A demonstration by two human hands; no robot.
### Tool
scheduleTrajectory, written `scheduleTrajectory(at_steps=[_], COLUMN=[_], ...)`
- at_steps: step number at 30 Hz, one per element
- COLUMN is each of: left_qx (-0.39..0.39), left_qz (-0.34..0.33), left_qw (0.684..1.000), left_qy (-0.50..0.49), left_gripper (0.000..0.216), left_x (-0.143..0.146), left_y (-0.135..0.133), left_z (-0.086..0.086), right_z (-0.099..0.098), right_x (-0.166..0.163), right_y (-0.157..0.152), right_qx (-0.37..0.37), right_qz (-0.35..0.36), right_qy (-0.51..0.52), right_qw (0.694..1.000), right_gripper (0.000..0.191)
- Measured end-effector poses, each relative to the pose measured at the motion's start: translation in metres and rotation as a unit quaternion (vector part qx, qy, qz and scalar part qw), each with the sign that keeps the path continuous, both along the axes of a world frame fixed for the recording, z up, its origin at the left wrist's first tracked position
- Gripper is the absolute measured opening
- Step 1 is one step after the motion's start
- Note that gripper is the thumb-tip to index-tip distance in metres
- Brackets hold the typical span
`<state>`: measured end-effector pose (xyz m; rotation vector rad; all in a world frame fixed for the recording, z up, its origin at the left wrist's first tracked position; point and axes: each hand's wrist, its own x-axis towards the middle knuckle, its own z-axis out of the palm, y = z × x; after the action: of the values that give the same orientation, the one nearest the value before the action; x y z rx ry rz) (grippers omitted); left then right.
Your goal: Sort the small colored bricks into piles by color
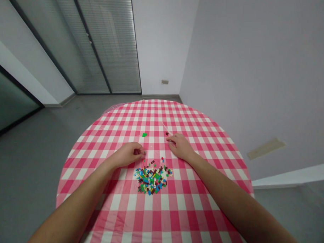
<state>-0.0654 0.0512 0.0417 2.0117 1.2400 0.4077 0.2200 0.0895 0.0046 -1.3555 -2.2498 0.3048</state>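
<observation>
My left hand [130, 153] hovers or rests just beyond the left side of a heap of small building bricks [152, 179]. Its fingers curl in toward the thumb, and a tiny greenish spot shows at the fingertips, too small to name. To the right and farther out is my right hand [181, 146], thumb and forefinger brought close together. Whatever sits between those fingertips is too small to make out. A dark brown brick [167, 133] lies just past the right fingertips. Farther out from the left hand lie bright green bricks [144, 135].
The round table wears a red-and-white checked cloth [165, 215]. A few loose bricks [152, 162] lie at the heap's far edge. Beyond the table stand a glass partition with blinds [111, 48] and a white wall [256, 68] on the right.
</observation>
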Motion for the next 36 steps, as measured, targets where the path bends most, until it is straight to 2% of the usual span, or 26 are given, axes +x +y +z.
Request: scheduleTrajectory(at_steps=[3,6,10,14,16,19,22,24,29,36], left_qx=[-0.061,-0.050,-0.038,-0.031,-0.038,-0.056,-0.066,-0.073,-0.084,-0.119], left_qz=[-0.103,-0.174,-0.225,-0.222,-0.218,-0.226,-0.240,-0.252,-0.261,-0.192], left_qw=[0.992,0.983,0.973,0.974,0.975,0.972,0.968,0.965,0.962,0.973], left_qy=[-0.030,-0.008,0.027,0.021,0.020,0.020,0.017,0.008,-0.009,-0.057], left_gripper=[0.016,0.022,0.023,0.022,0.022,0.019,0.018,0.018,0.020,0.019], left_x=[0.005,0.012,0.022,0.027,0.027,0.025,0.022,0.022,0.022,0.023], left_y=[-0.010,-0.018,-0.021,-0.021,-0.021,-0.019,-0.017,-0.016,-0.017,-0.017], left_z=[0.013,0.019,0.014,0.007,0.005,0.002,0.001,0.002,0.006,0.007], right_z=[0.002,0.003,0.003,0.003,0.007,0.018,0.031,0.035,0.034,0.036], right_x=[-0.002,-0.004,-0.004,-0.004,-0.005,-0.008,-0.013,-0.017,-0.023,-0.020], right_y=[-0.001,-0.003,-0.002,-0.001,-0.005,-0.016,-0.031,-0.038,-0.042,-0.041], right_qx=[-0.002,-0.001,-0.004,-0.003,-0.008,-0.048,-0.122,-0.146,-0.154,-0.188], right_qz=[0.023,0.033,0.030,0.029,0.063,0.179,0.306,0.351,0.361,0.335], right_qy=[0.006,-0.001,-0.010,-0.003,0.016,0.035,0.023,0.002,-0.026,0.026], right_qw=[1.000,0.999,0.999,1.000,0.998,0.982,0.944,0.925,0.919,0.923], right_gripper=[0.021,0.020,0.021,0.021,0.019,0.014,0.014,0.019,0.023,0.012])
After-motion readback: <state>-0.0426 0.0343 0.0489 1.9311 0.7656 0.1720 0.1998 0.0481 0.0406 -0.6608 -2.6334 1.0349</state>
